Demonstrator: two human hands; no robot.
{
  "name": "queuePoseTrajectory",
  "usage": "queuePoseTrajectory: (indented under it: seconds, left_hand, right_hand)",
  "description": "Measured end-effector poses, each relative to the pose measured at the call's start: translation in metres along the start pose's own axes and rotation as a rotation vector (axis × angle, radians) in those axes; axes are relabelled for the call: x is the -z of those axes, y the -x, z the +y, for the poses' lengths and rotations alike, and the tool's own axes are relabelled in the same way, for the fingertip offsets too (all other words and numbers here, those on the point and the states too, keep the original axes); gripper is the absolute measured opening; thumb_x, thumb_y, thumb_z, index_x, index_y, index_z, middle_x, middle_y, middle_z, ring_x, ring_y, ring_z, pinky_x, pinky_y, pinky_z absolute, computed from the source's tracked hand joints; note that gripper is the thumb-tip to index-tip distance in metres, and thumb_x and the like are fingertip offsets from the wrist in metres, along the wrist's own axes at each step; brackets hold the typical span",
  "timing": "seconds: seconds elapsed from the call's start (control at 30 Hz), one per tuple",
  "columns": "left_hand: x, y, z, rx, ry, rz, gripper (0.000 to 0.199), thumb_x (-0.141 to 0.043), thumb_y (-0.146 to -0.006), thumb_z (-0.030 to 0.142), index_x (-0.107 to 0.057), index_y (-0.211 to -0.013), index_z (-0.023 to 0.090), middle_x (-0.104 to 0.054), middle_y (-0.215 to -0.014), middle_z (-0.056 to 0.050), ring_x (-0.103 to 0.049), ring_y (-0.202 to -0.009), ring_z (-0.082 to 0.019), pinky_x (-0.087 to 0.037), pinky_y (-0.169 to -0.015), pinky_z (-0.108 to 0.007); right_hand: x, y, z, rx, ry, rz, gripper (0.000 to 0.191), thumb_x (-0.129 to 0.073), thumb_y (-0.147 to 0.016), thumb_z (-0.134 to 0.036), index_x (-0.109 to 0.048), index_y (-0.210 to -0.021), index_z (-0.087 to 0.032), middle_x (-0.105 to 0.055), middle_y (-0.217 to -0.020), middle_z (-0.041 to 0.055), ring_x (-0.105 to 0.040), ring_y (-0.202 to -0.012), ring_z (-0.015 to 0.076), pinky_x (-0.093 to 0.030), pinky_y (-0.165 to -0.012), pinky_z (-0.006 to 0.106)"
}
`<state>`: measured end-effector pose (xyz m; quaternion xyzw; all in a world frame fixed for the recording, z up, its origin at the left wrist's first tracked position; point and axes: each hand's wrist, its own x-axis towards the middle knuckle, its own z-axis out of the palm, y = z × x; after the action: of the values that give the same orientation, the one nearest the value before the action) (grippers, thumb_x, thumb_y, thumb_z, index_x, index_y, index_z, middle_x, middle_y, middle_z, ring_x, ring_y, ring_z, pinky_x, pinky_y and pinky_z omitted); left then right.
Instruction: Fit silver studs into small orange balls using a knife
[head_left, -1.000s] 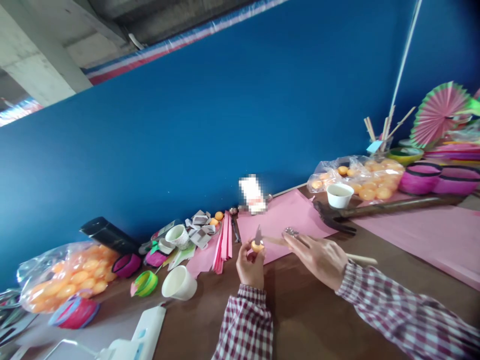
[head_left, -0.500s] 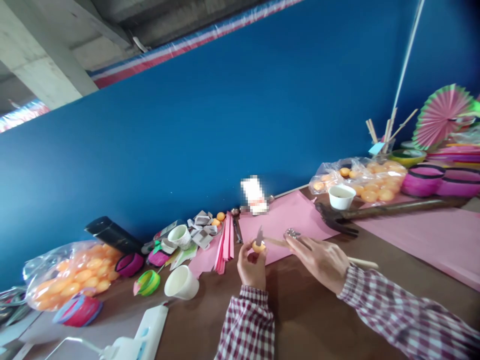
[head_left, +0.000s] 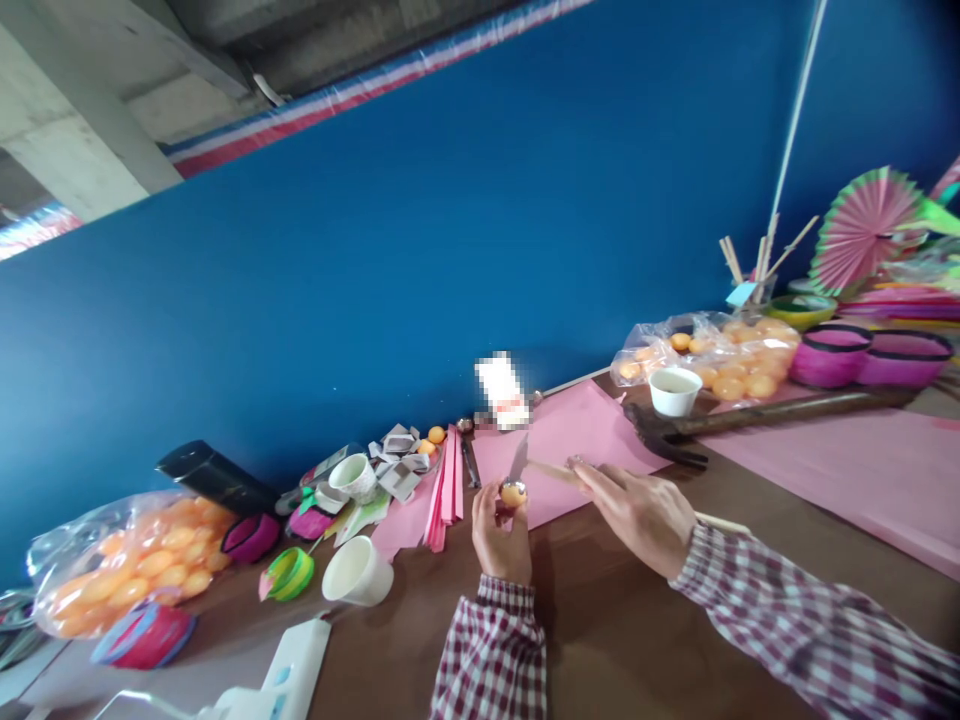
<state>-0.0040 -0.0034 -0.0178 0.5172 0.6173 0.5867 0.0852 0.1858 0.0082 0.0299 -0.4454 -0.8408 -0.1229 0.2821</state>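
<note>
Two poses: left hand (head_left: 501, 545) upright, fingers (head_left: 484, 506) clamped on an orange ball (head_left: 514, 495); right hand (head_left: 646, 515) (slanting inward) clamping a stick (head_left: 553, 471).

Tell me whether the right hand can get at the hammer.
Probably yes: the hammer lies beyond the right hand with nothing standing between them, though that hand appears to hold a stick and might need freeing first.

Craft workspace w/ hammer (head_left: 667, 435), pink paper (head_left: 570, 435) & orange balls (head_left: 161, 560).
</note>
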Motion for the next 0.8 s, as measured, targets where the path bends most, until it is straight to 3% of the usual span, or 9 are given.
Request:
queuePoseTrajectory:
  seconds: [0.3,0.43,0.63,0.8]
  left_hand:
    - [0.002,0.001,-0.002,-0.084,-0.066,-0.008,0.036,-0.056,-0.064,0.014,-0.058,-0.1,0.017,-0.056,-0.101,-0.01,-0.058,-0.08,-0.017,-0.051,-0.061,-0.026]
    - [0.002,0.001,0.0,-0.053,-0.073,-0.021,0.035,-0.059,-0.064,0.016,-0.058,-0.099,0.017,-0.055,-0.1,-0.01,-0.058,-0.077,-0.017,-0.051,-0.061,-0.026]
    - [0.002,0.002,0.014,0.018,-0.036,-0.035,0.037,-0.063,-0.062,0.03,-0.059,-0.097,0.018,-0.056,-0.098,-0.009,-0.056,-0.062,-0.013,-0.049,-0.054,-0.027]
    - [-0.001,0.006,0.02,0.072,-0.015,-0.08,0.038,-0.065,-0.061,0.033,-0.058,-0.094,0.016,-0.06,-0.076,-0.005,-0.053,-0.052,-0.012,-0.047,-0.051,-0.025]
  right_hand:
    - [-0.001,0.0,0.001,0.019,-0.007,0.026,0.034,-0.036,-0.086,-0.021,-0.048,-0.118,-0.022,-0.064,-0.091,0.0048,-0.059,-0.063,0.0086,-0.036,-0.048,0.018]
    - [0.001,-0.001,0.0,0.044,-0.045,0.0,0.035,-0.035,-0.087,-0.024,-0.046,-0.12,-0.025,-0.064,-0.089,0.004,-0.058,-0.063,0.0088,-0.036,-0.049,0.018]
    - [-0.011,-0.006,0.026,-0.205,0.068,-0.034,0.038,-0.036,-0.084,-0.02,-0.042,-0.122,-0.023,-0.059,-0.083,0.0057,-0.054,-0.072,0.0143,-0.036,-0.058,0.023]
    - [-0.027,-0.008,0.047,-0.258,0.175,-0.185,0.039,-0.038,-0.08,-0.01,-0.048,-0.115,-0.025,-0.056,-0.083,0.0069,-0.049,-0.069,0.0156,-0.035,-0.06,0.027]
